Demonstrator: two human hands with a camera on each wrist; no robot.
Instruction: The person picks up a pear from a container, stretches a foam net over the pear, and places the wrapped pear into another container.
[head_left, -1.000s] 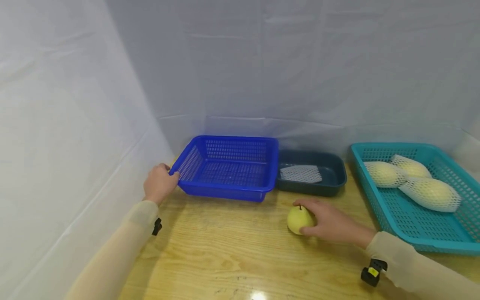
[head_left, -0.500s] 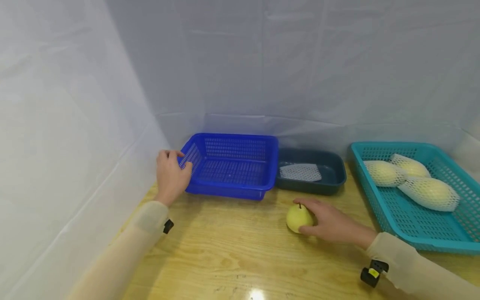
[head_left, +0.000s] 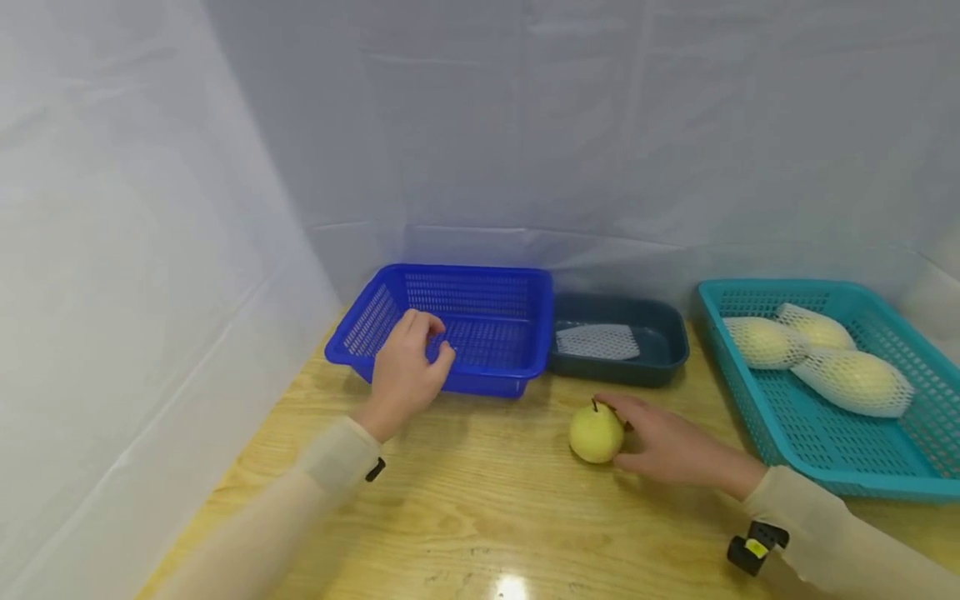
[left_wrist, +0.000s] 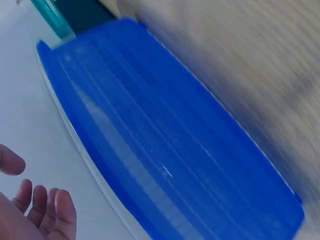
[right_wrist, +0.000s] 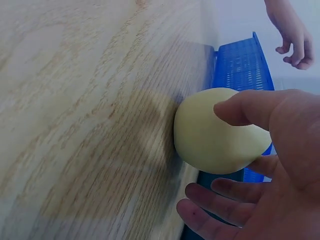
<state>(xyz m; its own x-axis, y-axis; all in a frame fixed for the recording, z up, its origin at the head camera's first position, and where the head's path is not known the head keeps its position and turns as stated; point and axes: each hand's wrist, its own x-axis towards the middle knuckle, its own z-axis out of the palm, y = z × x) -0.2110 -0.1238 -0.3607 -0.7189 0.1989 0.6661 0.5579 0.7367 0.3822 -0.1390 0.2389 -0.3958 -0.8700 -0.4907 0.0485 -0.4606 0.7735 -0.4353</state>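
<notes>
A yellow-green pear (head_left: 596, 433) stands on the wooden table, stem up. My right hand (head_left: 675, 442) is at its right side, fingertips behind the fruit and thumb by its near edge. The right wrist view has the thumb (right_wrist: 240, 107) in front of the pear (right_wrist: 210, 135), while the lower fingers stretch out loosely below it. Whether the thumb touches is unclear. My left hand (head_left: 408, 367) hovers over the front left of a blue basket (head_left: 450, 379), holding nothing. Its fingers (left_wrist: 64, 210) are loosely bent, with a gap to the thumb.
Right of the blue basket is a dark green tray (head_left: 652, 375) containing a white foam net (head_left: 597, 342). Farther right, a teal basket (head_left: 832, 450) holds several pears in foam nets (head_left: 855, 382). White sheeting (head_left: 480, 125) encloses the table (head_left: 465, 508) behind and at the left.
My left hand has let go of the blue basket's left rim and moved right, over its front. My right hand has loosened and drawn slightly back from the pear.
</notes>
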